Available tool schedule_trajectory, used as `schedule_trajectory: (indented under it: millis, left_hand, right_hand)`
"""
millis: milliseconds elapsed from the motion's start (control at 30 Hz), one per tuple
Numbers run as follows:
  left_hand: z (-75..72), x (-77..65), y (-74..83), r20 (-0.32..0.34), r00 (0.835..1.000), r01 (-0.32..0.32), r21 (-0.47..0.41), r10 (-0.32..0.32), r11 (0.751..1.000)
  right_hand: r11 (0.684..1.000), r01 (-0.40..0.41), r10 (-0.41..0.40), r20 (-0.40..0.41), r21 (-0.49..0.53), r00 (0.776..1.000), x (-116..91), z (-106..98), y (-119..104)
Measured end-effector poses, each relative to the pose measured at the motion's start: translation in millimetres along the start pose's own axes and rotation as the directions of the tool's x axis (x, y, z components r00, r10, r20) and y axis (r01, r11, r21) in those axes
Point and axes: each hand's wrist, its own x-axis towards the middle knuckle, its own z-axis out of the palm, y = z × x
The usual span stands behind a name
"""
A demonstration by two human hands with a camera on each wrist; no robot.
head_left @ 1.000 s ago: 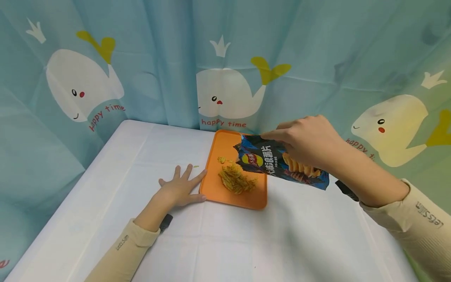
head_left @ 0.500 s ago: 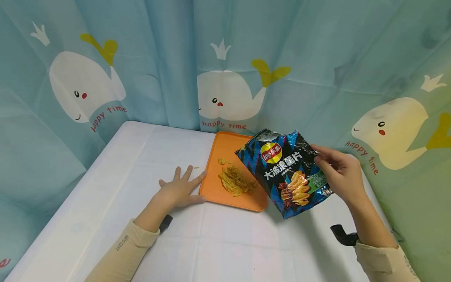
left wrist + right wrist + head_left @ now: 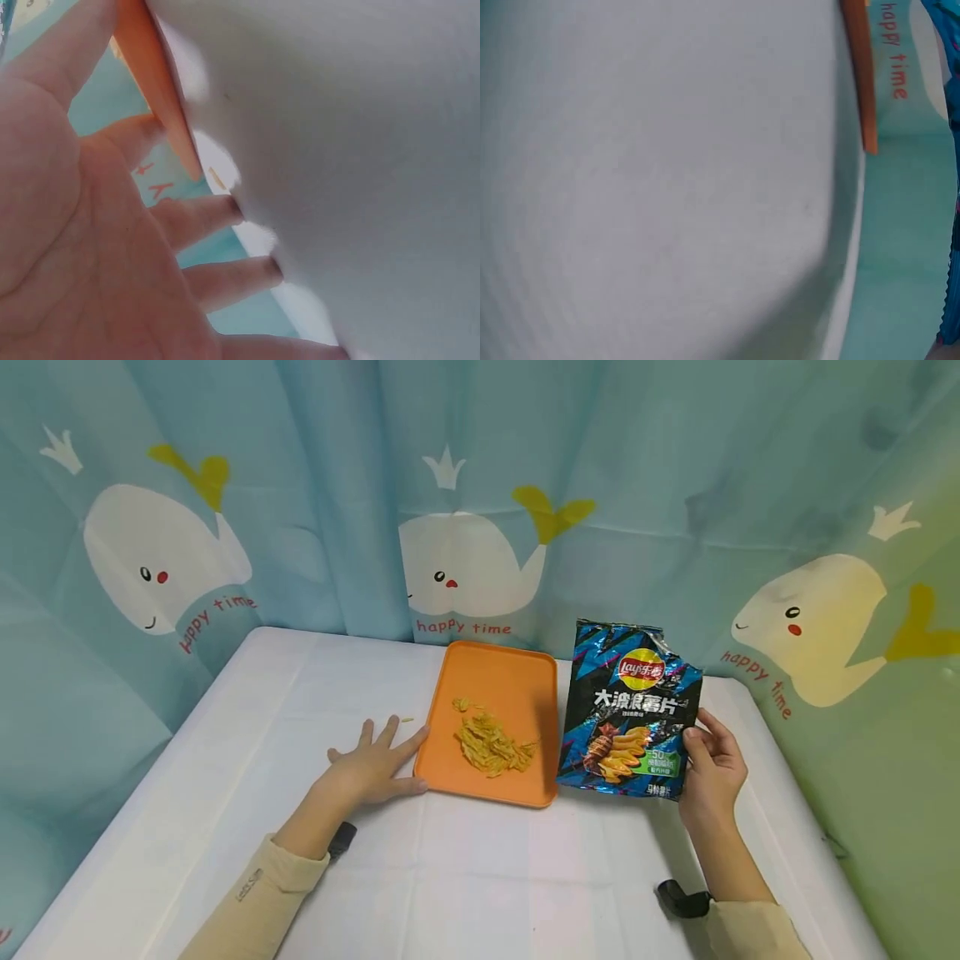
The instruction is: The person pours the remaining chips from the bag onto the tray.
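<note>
My right hand [image 3: 712, 768] pinches the lower right edge of a dark blue chip bag [image 3: 622, 710], held upright with its printed front showing and its top corner torn. In the right wrist view only a strip of the bag [image 3: 952, 150] shows at the right edge. An orange tray [image 3: 502, 672] lies left of the bag, with a heap of broken potato chips [image 3: 491, 743] on it. My left hand [image 3: 375, 768] has its fingers spread, thumb and forefinger at the tray's left edge. The left wrist view shows these fingers by the tray's side [image 3: 161, 90].
A white cloth covers the table [image 3: 450, 877]. One small chip crumb [image 3: 407, 720] lies on it left of the tray. A blue curtain [image 3: 637, 468] with whale prints hangs along the back and sides.
The right hand has turned the bag from tipped over the tray to upright and moved it right, off the tray. The left hand has kept its place at the tray's edge.
</note>
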Motion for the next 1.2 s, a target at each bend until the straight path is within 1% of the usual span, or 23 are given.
schedule_trajectory:
  millis: [67, 133, 200, 233, 300, 333, 367, 433, 500, 567, 600, 633, 733, 867, 933, 1000, 1100, 1133, 1200]
  left_hand:
    - [0.3, 0.3, -1.1, 0.001, 1.0, -0.003, 0.001, 0.003, 1.0]
    - [0.6, 1.1, -2.1, 0.004, 1.0, -0.002, 0.0, 0.002, 1.0]
    - [0.4, 1.1, -2.2, 0.007, 1.0, 0.002, -0.001, -0.002, 1.0]
    - [0.4, 1.1, -2.2, 0.009, 1.0, 0.004, -0.002, -0.004, 1.0]
    - [0.1, 1.1, -2.0, 0.011, 1.0, 0.009, -0.004, -0.009, 1.0]
    - [-0.1, 1.1, -1.8, 0.012, 1.0, 0.011, -0.005, -0.011, 1.0]
    - [-0.4, 1.1, -1.5, 0.013, 1.0, 0.012, -0.004, -0.012, 1.0]
    - [-0.8, 1.0, -1.0, 0.016, 1.0, 0.013, -0.005, -0.013, 1.0]
    - [-1.0, 0.8, -1.0, 0.021, 1.0, 0.013, -0.004, -0.013, 1.0]
    - [-1.2, 0.4, -1.4, 0.023, 1.0, 0.007, -0.003, -0.007, 1.0]
    - [-1.4, 0.3, -1.7, 0.026, 1.0, 0.005, -0.008, -0.005, 1.0]
    - [-1.8, 0.2, -2.2, 0.026, 1.0, 0.003, -0.013, -0.003, 1.0]
    - [-4.2, 0.2, -4.6, 0.017, 1.0, -0.009, -0.029, 0.009, 1.0]
    - [-7.7, -0.2, -10.2, -0.002, 0.999, -0.034, -0.041, 0.034, 0.999]
    - [-10.2, 0.5, -13.7, -0.028, 0.998, -0.059, -0.028, 0.058, 0.998]
    - [-14.4, 3.5, -16.9, -0.075, 0.994, -0.081, 0.002, 0.081, 0.997]
    - [-23.6, 12.9, -18.9, -0.16, 0.981, -0.094, 0.086, 0.107, 0.992]
    - [-26.7, 17.3, -18.4, -0.183, 0.977, -0.091, 0.11, 0.11, 0.99]
    - [-31.3, 27.3, -17.4, -0.225, 0.969, -0.07, 0.138, 0.1, 0.988]
  right_hand:
    - [0.999, -0.045, 0.045, -0.009, -0.024, 0.999, 3.1, -0.5, 1.7]
    - [0.99, -0.125, 0.124, -0.02, -0.065, 0.992, 7.5, -1.2, 2.2]
    - [0.97, -0.209, 0.208, -0.023, -0.126, 0.978, 12.3, -2.6, 2.4]
    - [0.957, -0.236, 0.236, -0.023, -0.167, 0.971, 14.9, -2.7, 2.5]
    - [0.922, -0.29, 0.296, -0.018, -0.255, 0.955, 19.6, -3.2, 2.6]
    - [0.902, -0.303, 0.315, -0.01, -0.308, 0.949, 21.4, -3.4, 2.6]
    - [0.881, -0.301, 0.325, 0.003, -0.364, 0.946, 23.3, -3.6, 2.7]
    - [0.822, -0.293, 0.355, 0.038, -0.489, 0.934, 26.0, -3.8, 2.9]
    - [0.759, -0.256, 0.385, 0.096, -0.598, 0.918, 27.2, -4.1, 3.5]
    - [0.713, -0.194, 0.399, 0.162, -0.674, 0.902, 27.6, -5.1, 4.8]
    - [0.696, -0.157, 0.403, 0.2, -0.701, 0.893, 27.2, -5.8, 5.4]
    - [0.686, -0.117, 0.399, 0.237, -0.718, 0.886, 26.6, -6.4, 6.1]
    - [0.647, 0.015, 0.361, 0.323, -0.763, 0.875, 23.3, -8.8, 7.3]
    - [0.572, 0.146, 0.313, 0.379, -0.807, 0.871, 15.0, -9.0, 8.0]
    - [0.545, 0.19, 0.291, 0.396, -0.817, 0.871, 10.1, -7.6, 8.1]
    - [0.529, 0.239, 0.256, 0.421, -0.814, 0.87, 5.1, -5.7, 8.2]
    - [0.524, 0.311, 0.186, 0.462, -0.793, 0.867, -2.1, -1.8, 7.8]
    - [0.522, 0.336, 0.161, 0.477, -0.784, 0.864, -4.6, 0.0, 7.5]
    - [0.53, 0.367, 0.13, 0.5, -0.765, 0.856, -9.4, 4.1, 7.1]
